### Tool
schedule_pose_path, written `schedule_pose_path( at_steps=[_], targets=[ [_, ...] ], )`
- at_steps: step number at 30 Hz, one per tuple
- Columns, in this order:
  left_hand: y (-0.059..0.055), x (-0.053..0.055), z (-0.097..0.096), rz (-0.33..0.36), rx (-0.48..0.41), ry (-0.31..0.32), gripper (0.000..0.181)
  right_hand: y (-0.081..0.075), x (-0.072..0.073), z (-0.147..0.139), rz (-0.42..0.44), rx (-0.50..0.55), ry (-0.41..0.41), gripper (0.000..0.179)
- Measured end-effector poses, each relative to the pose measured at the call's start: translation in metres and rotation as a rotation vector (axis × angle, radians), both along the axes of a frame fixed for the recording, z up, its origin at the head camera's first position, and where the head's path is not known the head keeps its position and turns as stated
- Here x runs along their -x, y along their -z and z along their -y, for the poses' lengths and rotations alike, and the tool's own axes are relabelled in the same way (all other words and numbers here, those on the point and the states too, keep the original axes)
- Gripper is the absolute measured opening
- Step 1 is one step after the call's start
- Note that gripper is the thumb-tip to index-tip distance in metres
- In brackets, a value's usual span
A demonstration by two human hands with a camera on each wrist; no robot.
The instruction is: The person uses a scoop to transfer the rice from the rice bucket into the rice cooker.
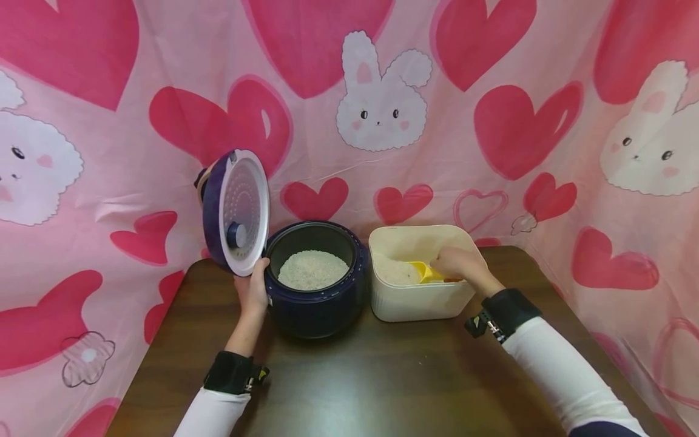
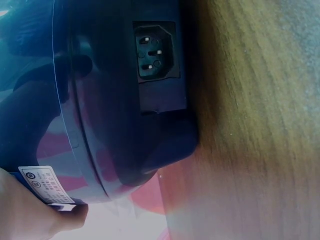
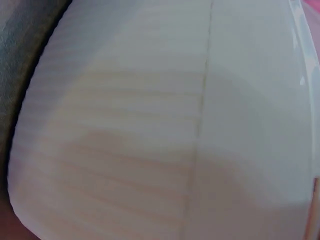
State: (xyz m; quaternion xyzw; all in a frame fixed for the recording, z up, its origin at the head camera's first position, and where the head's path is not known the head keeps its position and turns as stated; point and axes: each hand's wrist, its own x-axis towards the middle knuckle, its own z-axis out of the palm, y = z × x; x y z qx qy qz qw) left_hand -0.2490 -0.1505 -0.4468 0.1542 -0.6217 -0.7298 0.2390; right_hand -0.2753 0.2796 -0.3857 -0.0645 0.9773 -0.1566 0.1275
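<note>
My left hand (image 1: 253, 291) touches the left side of a dark blue rice cooker (image 1: 317, 315), just below its raised lid (image 1: 243, 212). In the left wrist view, the fingers (image 2: 70, 217) lie by a white label (image 2: 47, 185) on the cooker; part of the hand is hidden. White rice (image 1: 312, 270) lies inside the cooker. My right hand (image 1: 459, 264) reaches into a cream bin (image 1: 420, 303) and grips a yellow scoop (image 1: 423, 272) at the rice (image 1: 395, 271) there. Only the bin's wall (image 3: 125, 120) fills most of the right wrist view, so the scoop is hidden there.
Cooker and bin stand side by side on a dark wooden table (image 1: 371, 376), near its back edge. Behind hangs a pink cloth (image 1: 382, 170) with hearts and rabbits. A power socket (image 2: 156, 51) shows on the cooker's side.
</note>
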Motion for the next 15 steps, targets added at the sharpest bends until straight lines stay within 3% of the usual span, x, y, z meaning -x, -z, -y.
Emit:
schedule_pose_path(
  at_steps=[4, 6, 15],
  targets=[
    [0.000, -0.001, -0.001, -0.002, 0.007, 0.007, 0.041, 0.025, 0.017, -0.014, -0.005, 0.059, -0.038, 0.028],
    [0.000, -0.001, -0.002, -0.002, 0.008, 0.006, 0.042, 0.027, 0.020, -0.016, 0.009, 0.093, -0.019, 0.029],
    [0.000, 0.002, 0.001, -0.024, -0.003, 0.008, 0.040, -0.023, -0.001, 0.001, 0.108, 0.182, 0.025, 0.032]
  ],
)
